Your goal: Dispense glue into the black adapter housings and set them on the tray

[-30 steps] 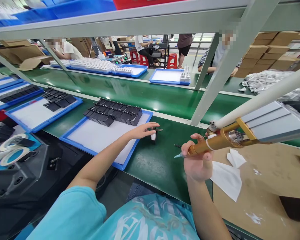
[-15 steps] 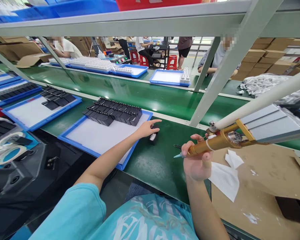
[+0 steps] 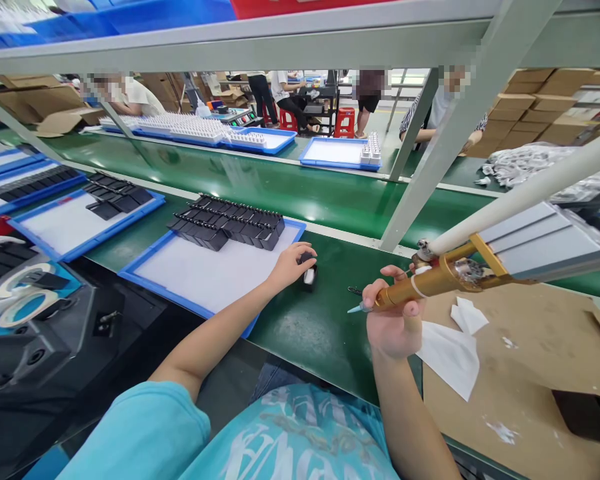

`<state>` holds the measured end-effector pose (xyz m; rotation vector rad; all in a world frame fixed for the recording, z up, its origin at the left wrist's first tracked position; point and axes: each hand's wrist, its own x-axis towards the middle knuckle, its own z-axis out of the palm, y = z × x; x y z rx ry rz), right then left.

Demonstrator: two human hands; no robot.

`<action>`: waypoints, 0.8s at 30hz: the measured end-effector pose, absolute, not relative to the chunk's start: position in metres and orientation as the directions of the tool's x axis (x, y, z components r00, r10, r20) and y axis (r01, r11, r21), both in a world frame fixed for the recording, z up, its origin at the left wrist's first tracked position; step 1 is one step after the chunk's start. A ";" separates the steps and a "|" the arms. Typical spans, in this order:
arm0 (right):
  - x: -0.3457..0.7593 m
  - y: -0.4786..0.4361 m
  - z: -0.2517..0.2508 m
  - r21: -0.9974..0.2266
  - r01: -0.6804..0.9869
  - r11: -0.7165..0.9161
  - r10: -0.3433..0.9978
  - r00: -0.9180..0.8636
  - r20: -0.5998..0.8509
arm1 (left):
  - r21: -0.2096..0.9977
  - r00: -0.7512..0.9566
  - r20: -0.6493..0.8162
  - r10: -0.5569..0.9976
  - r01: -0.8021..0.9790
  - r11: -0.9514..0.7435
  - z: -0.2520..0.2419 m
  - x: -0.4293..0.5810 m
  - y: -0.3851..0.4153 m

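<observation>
Two hands at work: left hand (image 3: 291, 264) curls its fingers over a small black part (image 3: 308, 272) on the green bench (image 3: 320, 327), just right of the blue tray (image 3: 145, 280), steadying it. Right hand (image 3: 395, 320) is wrapped round a gold dispensing tool (image 3: 420, 287), tip hovering left, apart from the part. Part's shape mostly hidden; tool's rear is cut off.

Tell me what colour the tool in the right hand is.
Gold or brass-coloured tool, seen in the head view.

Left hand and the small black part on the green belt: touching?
Touching. The head view shows the left hand with fingers curled over the small black part.
</observation>
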<state>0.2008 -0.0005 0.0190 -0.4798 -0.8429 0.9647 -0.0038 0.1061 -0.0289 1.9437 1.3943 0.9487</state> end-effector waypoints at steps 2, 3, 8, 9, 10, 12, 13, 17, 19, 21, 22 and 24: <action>0.201 -0.001 0.019 -0.696 -0.515 0.501 0.866 0.301 0.400 | 0.800 0.186 0.208 0.960 0.533 -0.276 -0.030 -0.004 0.108; 0.200 -0.001 0.018 -0.701 -0.510 0.499 0.867 0.302 0.397 | 0.807 0.186 0.187 0.964 0.530 -0.259 -0.030 -0.004 0.109; 0.200 -0.001 0.018 -0.702 -0.507 0.501 0.866 0.304 0.398 | 0.790 0.310 0.006 0.951 0.582 -0.195 -0.035 -0.013 0.097; 0.200 -0.001 0.018 -0.701 -0.509 0.500 0.866 0.301 0.399 | 0.773 0.319 -0.007 0.948 0.604 -0.197 -0.036 -0.013 0.093; 0.200 -0.001 0.018 -0.702 -0.510 0.498 0.867 0.299 0.397 | 0.750 0.313 -0.002 0.950 0.629 -0.206 -0.038 -0.013 0.089; 0.200 -0.001 0.018 -0.710 -0.506 0.490 0.872 0.299 0.388 | 0.696 0.282 0.047 0.958 0.679 -0.234 -0.041 -0.010 0.083; 0.200 -0.001 0.018 -0.715 -0.503 0.486 0.874 0.300 0.383 | 0.674 0.272 0.071 0.960 0.696 -0.247 -0.042 -0.008 0.082; 0.201 -0.001 0.018 -0.722 -0.493 0.486 0.873 0.302 0.382 | 0.666 0.265 0.042 0.963 0.712 -0.225 -0.039 -0.001 0.083; 0.201 -0.001 0.018 -0.716 -0.497 0.490 0.871 0.300 0.389 | 0.687 0.248 0.023 0.969 0.700 -0.195 -0.037 -0.003 0.084; 0.201 -0.001 0.018 -0.706 -0.507 0.495 0.869 0.296 0.397 | 0.714 0.235 0.032 0.971 0.675 -0.187 -0.036 -0.007 0.085; 0.201 -0.001 0.018 -0.701 -0.510 0.497 0.868 0.296 0.400 | 0.735 0.233 0.033 0.972 0.653 -0.182 -0.037 -0.010 0.085; 0.200 -0.001 0.018 -0.701 -0.510 0.499 0.867 0.298 0.400 | 0.797 0.241 0.007 0.970 0.585 -0.151 -0.039 -0.014 0.085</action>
